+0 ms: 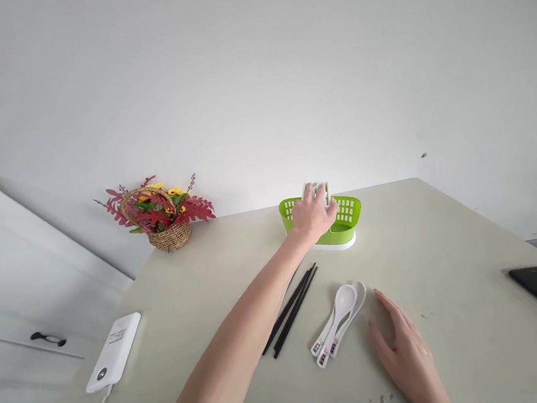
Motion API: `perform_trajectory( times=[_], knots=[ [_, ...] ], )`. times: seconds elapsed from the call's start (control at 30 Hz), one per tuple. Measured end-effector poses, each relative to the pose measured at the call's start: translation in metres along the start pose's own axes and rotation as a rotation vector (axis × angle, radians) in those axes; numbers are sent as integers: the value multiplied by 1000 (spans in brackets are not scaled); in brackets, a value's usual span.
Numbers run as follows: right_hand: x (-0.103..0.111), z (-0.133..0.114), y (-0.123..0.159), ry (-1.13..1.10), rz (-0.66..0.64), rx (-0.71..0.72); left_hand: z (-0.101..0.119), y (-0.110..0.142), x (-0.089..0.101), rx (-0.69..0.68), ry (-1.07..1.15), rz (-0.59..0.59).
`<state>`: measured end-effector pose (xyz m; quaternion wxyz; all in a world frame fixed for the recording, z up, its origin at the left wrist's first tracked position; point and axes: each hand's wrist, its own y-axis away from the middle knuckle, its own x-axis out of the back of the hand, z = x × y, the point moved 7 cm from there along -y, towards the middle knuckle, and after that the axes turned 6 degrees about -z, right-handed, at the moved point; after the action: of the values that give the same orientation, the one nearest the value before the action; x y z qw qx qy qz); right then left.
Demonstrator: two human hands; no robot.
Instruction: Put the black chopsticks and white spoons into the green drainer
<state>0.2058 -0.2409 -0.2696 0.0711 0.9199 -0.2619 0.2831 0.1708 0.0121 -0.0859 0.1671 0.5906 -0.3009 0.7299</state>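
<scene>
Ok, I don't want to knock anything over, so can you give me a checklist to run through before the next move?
1. Green basket upright on the table: ok.
2. Left hand firmly gripping the basket: cannot tell; the undersides of its fingers are hidden.
3. Right hand free: ok; it looks empty, thumb apart from the fingers.
4. White spoons apart from the right hand: ok; they lie bunched together beside it.
5. Black chopsticks fully in view: not ok; the left forearm hides part of them.

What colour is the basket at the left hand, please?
The basket is green with a white base, best in the head view.
</scene>
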Motion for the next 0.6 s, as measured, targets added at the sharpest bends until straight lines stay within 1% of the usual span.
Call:
perform_trajectory(
  times=[0.37, 0.6],
  knots=[
    [1, 0, -1, -11, 13, 24, 19, 27, 9, 11, -75, -12],
    [2, -2, 0, -26, 26, 74, 34, 44, 9, 33, -86, -67]
  ],
)
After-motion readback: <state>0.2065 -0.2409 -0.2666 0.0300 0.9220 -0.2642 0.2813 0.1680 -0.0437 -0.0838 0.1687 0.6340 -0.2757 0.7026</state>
